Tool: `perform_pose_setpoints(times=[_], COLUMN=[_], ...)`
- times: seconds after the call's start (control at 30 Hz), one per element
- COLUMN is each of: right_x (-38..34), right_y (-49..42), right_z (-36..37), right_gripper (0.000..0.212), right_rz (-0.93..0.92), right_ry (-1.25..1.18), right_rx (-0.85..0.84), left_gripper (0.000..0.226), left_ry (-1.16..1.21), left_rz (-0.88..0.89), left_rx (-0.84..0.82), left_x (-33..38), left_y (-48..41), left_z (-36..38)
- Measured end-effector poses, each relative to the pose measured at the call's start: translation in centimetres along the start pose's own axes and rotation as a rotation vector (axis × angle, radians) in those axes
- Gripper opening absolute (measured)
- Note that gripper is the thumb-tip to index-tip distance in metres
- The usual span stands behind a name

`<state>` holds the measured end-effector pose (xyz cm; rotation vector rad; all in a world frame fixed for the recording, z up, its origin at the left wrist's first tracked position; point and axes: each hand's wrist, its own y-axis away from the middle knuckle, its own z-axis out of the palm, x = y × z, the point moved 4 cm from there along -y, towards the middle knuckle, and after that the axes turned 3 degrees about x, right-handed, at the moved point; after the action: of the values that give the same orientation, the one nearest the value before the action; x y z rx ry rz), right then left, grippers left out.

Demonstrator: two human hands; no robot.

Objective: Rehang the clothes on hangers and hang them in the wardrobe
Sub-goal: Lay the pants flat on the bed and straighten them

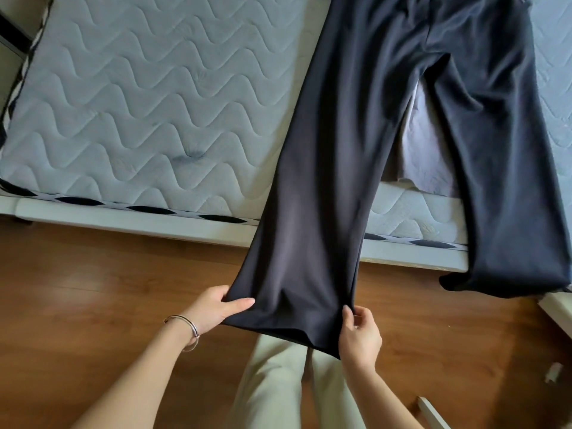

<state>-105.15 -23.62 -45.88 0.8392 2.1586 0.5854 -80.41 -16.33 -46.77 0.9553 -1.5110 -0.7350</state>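
A pair of dark wide-leg trousers (356,134) lies across the bare quilted mattress (139,103), waist at the top of the view, both legs reaching past the bed's front edge. My left hand (216,306), with bangles on the wrist, pinches the left corner of the nearer leg's hem. My right hand (359,334) grips the right corner of the same hem, which is held stretched above the floor. The other trouser leg (510,212) hangs loose over the bed edge at the right. No hanger or wardrobe is in view.
A pale cloth (424,150) lies on the mattress between the trouser legs. The white bed frame (154,218) runs across the view above the wooden floor (93,305). My legs in light trousers (278,391) stand below. Small white objects (554,371) lie on the floor at the lower right.
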Motion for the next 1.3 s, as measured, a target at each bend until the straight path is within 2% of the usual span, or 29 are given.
perform_pose_setpoints(times=[0.1,0.17,0.2,0.27,0.33,0.37,0.4,0.47,0.57,0.63,0.73,0.8,0.87,1.0,1.1,1.3], right_x=[0.9,2.8,4.0,5.2,4.6,3.7,2.8,0.1,-4.6,-7.0,-6.6,-4.8,-3.1,-0.8,0.7,1.0], right_y=[-0.2,-0.8,-0.8,-0.7,-0.8,-1.0,-1.5,-2.0,-2.8,-4.0,-6.9,-7.9,-8.0,-7.1,-5.3,-0.7], right_z=[-0.2,0.7,1.2,1.4,1.3,1.2,1.3,1.5,3.1,4.6,5.7,4.9,3.5,0.5,-1.9,-6.8], right_gripper=[0.025,0.020,0.017,0.019,0.013,0.016,0.029,0.045,0.062,0.065,0.067,0.078,0.079,0.032,0.039,0.037], right_rz=[0.001,0.090,0.141,0.196,0.116,0.047,-0.027,-0.255,-0.680,-0.934,-1.028,-0.985,-0.870,-0.536,-0.337,-0.363], right_ry=[0.096,0.312,0.443,0.657,0.783,0.788,0.789,0.818,0.903,0.992,1.241,1.344,1.357,1.229,1.042,1.044], right_rx=[-0.009,-0.176,-0.309,-0.510,-0.567,-0.550,-0.514,-0.406,-0.307,-0.273,-0.309,-0.322,-0.312,-0.411,-0.574,-0.669], left_gripper=[0.019,0.022,0.029,0.034,0.029,0.024,0.023,0.030,0.047,0.059,0.075,0.082,0.078,0.047,0.042,0.035], left_ry=[0.039,0.035,-0.069,-0.513,-0.790,-0.818,-0.830,-0.879,-0.947,-1.111,-1.343,-1.426,-1.466,-1.377,-1.086,-0.462], left_rz=[-0.027,-0.145,-0.225,-0.343,-0.294,-0.233,-0.149,0.072,0.429,0.551,0.392,0.313,0.247,0.010,-0.029,-0.079], left_rx=[-0.012,0.028,0.024,-0.064,0.001,0.109,0.240,0.418,0.486,0.444,0.369,0.348,0.312,0.088,-0.024,0.056], left_x=[-1.0,-2.0,-2.5,-3.1,-2.4,-1.5,-0.4,2.2,5.5,6.5,4.6,2.7,1.2,-0.3,-1.3,-5.5], left_y=[0.0,0.0,-0.1,-0.1,-0.6,-0.9,-1.1,-1.6,-3.3,-5.5,-8.5,-8.7,-7.7,-4.5,-0.4,9.6], left_z=[0.3,0.3,0.2,-0.1,-0.8,-1.2,-1.6,-1.5,0.5,2.2,2.0,1.2,0.8,1.0,2.5,6.4])
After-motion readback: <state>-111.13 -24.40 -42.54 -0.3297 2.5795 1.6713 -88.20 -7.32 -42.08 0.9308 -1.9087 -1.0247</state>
